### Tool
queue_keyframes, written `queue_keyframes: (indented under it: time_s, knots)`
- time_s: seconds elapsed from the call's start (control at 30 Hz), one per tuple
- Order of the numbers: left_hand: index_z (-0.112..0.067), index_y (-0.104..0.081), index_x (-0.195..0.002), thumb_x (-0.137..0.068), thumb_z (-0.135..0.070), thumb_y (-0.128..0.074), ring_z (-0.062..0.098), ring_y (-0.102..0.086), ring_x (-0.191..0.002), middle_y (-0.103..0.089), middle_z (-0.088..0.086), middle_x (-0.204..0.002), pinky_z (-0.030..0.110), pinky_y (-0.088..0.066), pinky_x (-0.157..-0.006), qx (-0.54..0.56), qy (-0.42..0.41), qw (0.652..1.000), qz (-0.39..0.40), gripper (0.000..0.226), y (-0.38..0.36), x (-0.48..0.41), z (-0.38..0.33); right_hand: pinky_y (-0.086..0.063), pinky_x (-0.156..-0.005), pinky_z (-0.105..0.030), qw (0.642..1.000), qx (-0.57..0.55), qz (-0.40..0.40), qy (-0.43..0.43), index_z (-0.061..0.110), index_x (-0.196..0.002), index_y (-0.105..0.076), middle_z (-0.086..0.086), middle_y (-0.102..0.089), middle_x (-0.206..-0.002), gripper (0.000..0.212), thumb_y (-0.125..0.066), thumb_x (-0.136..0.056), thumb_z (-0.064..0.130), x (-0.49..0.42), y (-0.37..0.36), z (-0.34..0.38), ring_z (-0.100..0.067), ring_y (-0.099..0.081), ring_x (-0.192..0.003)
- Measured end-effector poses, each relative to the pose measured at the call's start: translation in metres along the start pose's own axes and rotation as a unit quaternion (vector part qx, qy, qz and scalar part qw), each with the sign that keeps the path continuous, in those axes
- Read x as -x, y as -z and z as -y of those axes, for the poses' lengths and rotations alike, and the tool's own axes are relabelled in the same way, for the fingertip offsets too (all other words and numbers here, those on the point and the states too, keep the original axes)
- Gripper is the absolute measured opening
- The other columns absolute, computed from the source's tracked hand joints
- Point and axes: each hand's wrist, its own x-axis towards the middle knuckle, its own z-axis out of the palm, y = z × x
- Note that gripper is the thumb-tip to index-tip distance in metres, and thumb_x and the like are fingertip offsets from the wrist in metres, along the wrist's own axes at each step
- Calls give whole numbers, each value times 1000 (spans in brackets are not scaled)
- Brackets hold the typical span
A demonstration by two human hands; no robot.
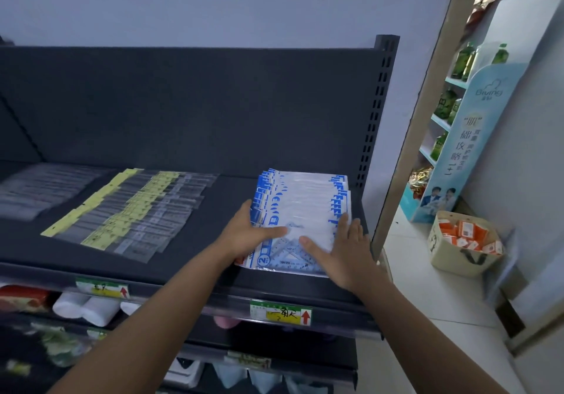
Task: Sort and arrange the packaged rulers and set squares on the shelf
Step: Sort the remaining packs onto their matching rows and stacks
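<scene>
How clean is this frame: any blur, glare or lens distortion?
Head view: dim, bluish light; wide-angle bends the dark perforated shelf upright; lower-left shelf goods are blurred; blue-and-white set square packets under the left hand and right hand are sharp.

Both hands bracket a fanned stack of blue-and-white set-square packs (300, 207) on the dark shelf (225, 210). The left hand (247, 235) lies along its left edge, the right hand (341, 245) flat on its right side. Yellow-labelled ruler packs (131, 210) lie fanned out to the left.
</scene>
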Motion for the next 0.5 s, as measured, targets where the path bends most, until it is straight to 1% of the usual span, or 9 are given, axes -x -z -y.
queue_keyframes:
  time_s: [0.07, 0.13, 0.2, 0.23, 0.27, 0.3, 0.37, 0.47, 0.5]
  knots:
    - [-39, -50, -107, -66, -29, -87, -3, -66, -84, -68, -14, -107, 18, -51, -68, 9, 7, 1000, -3, 56, -2, -2, -2, 2, -118, -45, 1000, 8, 2, 14, 7, -150, 9, -19, 5, -159, 114, -33, -75, 82, -2, -2, 3, -32, 4, -147]
    - [-30, -49, -122, -68, -35, -85, -1, -65, -90, -65, -12, -116, 20, -49, -71, 3, 15, 1000, -20, 65, -1, -6, -6, -3, -119, -45, 998, -56, -6, 14, 8, -151, 2, -16, -5, -159, 116, -39, -72, 83, -6, 2, 2, -31, -5, -147]
    - [-15, -27, -148, -75, -41, -79, 4, -58, -103, -52, -6, -138, 23, -43, -80, 12, 33, 998, -51, 93, 5, -14, -13, -20, -117, -49, 987, -154, -40, -18, 5, -148, -15, -16, -24, -154, 114, -47, -69, 81, -17, 12, 0, -32, -25, -141]
    - [-13, -18, -152, -78, -44, -75, 6, -54, -103, -43, -2, -148, 24, -41, -82, 18, 38, 998, -54, 98, 8, -21, -16, -28, -113, -50, 981, -179, -60, -35, 2, -144, -21, -17, -32, -149, 109, -50, -71, 78, -25, 17, -2, -32, -33, -137]
    - [-13, -15, -153, -81, -47, -70, 5, -53, -99, -39, 1, -150, 25, -41, -80, 28, 46, 997, -47, 96, 10, -28, -19, -32, -110, -50, 979, -186, -69, -49, 0, -142, -25, -17, -37, -146, 105, -53, -74, 75, -34, 21, -3, -32, -38, -133]
    - [-14, -19, -152, -84, -51, -65, 5, -55, -93, -44, 1, -147, 25, -42, -77, 41, 60, 997, -36, 91, 10, -35, -21, -33, -109, -50, 980, -177, -68, -57, -1, -140, -27, -17, -41, -143, 101, -53, -76, 73, -41, 23, -5, -32, -41, -131]
    - [-16, -36, -144, -88, -56, -57, 5, -60, -89, -59, -3, -128, 27, -45, -71, 64, 74, 995, -18, 72, 5, -47, -23, -27, -112, -49, 988, -136, -61, -48, 1, -140, -30, -13, -45, -142, 99, -51, -77, 74, -51, 22, -4, -30, -41, -131]
    - [-22, -52, -131, -90, -58, -53, 15, -69, -95, -68, -1, -117, 35, -53, -84, 82, 74, 994, 6, 55, -6, -60, -21, -18, -115, -48, 989, -131, -69, -18, 8, -144, -28, -3, -46, -144, 103, -48, -73, 79, -55, 15, 0, -25, -38, -134]
    - [-22, -54, -130, -91, -58, -52, 14, -70, -92, -70, -3, -112, 33, -55, -81, 85, 68, 994, 8, 53, -6, -60, -21, -19, -115, -47, 988, -132, -76, -14, 8, -144, -26, -3, -45, -144, 104, -48, -72, 80, -55, 12, -1, -24, -38, -134]
